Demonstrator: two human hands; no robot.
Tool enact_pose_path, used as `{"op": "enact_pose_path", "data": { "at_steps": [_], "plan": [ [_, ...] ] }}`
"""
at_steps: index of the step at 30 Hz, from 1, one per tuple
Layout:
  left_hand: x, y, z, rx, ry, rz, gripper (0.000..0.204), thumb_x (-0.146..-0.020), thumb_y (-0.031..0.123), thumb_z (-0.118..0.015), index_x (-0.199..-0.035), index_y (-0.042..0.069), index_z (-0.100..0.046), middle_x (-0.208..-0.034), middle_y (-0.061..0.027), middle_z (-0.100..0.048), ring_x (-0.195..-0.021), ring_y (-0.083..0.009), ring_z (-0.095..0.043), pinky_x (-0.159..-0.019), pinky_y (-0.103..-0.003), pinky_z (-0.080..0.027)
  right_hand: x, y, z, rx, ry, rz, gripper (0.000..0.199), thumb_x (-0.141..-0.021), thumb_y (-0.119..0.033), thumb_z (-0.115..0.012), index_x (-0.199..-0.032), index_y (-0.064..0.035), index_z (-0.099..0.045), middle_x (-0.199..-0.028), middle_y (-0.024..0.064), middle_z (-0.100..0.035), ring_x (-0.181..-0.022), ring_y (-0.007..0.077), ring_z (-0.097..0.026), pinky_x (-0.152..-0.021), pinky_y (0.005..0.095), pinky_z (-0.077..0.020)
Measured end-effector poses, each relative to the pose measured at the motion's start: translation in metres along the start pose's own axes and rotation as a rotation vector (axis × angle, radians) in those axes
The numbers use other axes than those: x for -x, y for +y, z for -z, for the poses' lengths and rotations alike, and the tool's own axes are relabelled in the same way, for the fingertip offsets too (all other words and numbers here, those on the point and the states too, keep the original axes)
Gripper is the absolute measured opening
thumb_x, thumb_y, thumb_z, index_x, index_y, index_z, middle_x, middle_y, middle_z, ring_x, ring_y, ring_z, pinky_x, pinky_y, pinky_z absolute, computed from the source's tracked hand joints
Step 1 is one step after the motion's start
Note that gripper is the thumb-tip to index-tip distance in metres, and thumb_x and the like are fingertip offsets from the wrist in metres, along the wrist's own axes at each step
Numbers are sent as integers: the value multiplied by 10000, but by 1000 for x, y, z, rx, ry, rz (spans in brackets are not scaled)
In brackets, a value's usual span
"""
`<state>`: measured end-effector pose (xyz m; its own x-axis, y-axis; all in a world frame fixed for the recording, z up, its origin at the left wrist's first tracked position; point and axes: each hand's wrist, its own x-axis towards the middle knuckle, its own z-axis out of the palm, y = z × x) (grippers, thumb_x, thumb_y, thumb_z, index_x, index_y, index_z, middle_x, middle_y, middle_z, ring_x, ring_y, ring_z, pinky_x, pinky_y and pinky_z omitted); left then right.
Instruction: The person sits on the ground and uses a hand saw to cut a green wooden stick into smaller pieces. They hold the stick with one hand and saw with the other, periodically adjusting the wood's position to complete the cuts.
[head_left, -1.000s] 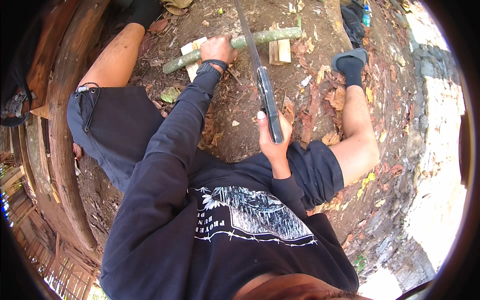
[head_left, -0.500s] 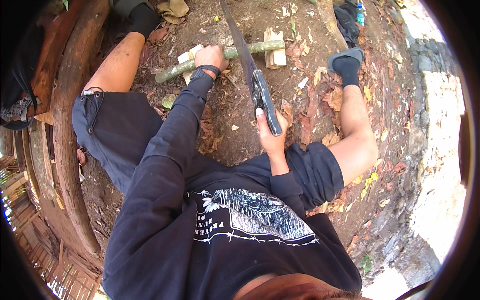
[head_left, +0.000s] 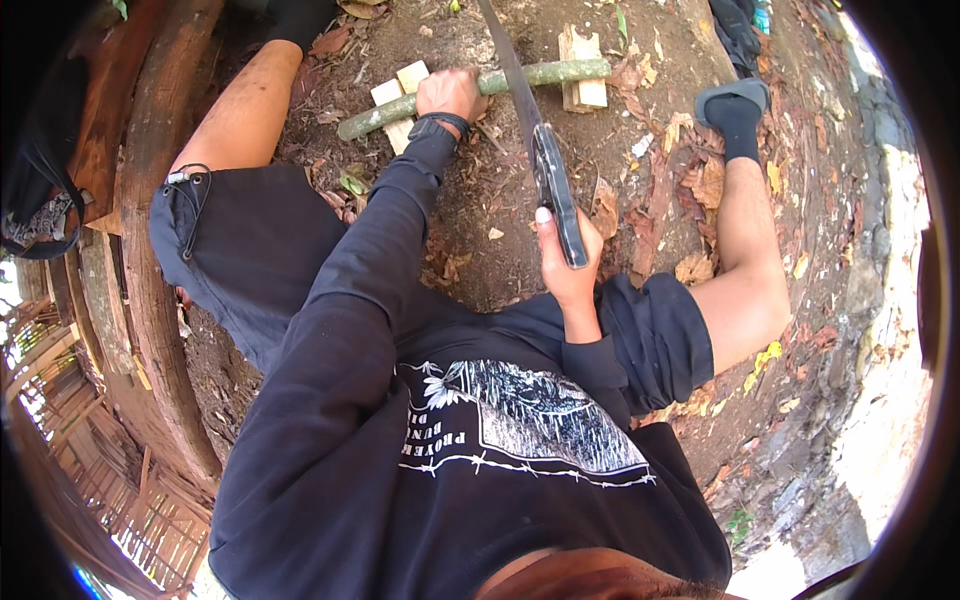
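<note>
A green branch (head_left: 545, 75) lies across pale wooden blocks, one pair of blocks (head_left: 397, 112) under its left part and one block (head_left: 584, 70) under its right end. My left hand (head_left: 452, 95) is closed around the branch, just right of the left blocks. In my right hand (head_left: 570, 258) is a hand saw (head_left: 520, 95), gripped by its dark handle with the thumb along the side. The blade stretches away from me and crosses the branch between my left hand and the right block. Its far end runs out at the top edge.
Bare soil with dry leaves (head_left: 705, 185) surrounds the blocks. A long log (head_left: 150, 250) runs along my left, beside split bamboo (head_left: 130, 510). My sandalled foot (head_left: 735, 105) rests at the right, near a dark cloth bundle (head_left: 735, 30). A rough stone edge (head_left: 850, 330) borders the far right.
The view has shifted, so the scene sits farther right and slightly higher. My left hand keeps its hold on the branch; the saw still crosses it, held in my right hand.
</note>
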<state>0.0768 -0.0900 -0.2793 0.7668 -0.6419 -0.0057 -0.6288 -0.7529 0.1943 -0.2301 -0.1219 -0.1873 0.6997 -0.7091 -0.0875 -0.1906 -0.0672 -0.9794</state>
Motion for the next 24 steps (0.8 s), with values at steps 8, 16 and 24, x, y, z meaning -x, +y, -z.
{"op": "enact_pose_path", "data": {
  "at_steps": [8, 16, 24],
  "plan": [
    [-6, 8, 16, -11, -47, 28, 245, -820, 308, -790, -988, 143, -858, -916, -176, -819, -852, -331, -815, -774, -449, -650, -4, 9, 1, -67, 6, -46, 254, -1039, -217, -786, -961, 9, -702, -726, -1, -591, -672, 80, -519, -620, 303, -446],
    [-18, 1, 9, -32, -27, 116, 251, -810, 334, -817, -965, 142, -864, -873, -174, -814, -771, -330, -805, -705, -441, -651, 68, -27, 34, 166, 18, 154, 147, -1002, -108, -772, -947, 16, -715, -657, 52, -578, -576, 93, -517, -565, 315, -449],
    [1, 8, 10, 22, -45, -13, 329, -805, 300, -766, -1107, 200, -849, -948, -164, -822, -871, -349, -807, -789, -458, -647, -33, -14, -10, 81, 17, 147, 238, -1044, -197, -760, -949, 14, -703, -679, -3, -552, -627, 74, -500, -578, 303, -425]
  ]
}}
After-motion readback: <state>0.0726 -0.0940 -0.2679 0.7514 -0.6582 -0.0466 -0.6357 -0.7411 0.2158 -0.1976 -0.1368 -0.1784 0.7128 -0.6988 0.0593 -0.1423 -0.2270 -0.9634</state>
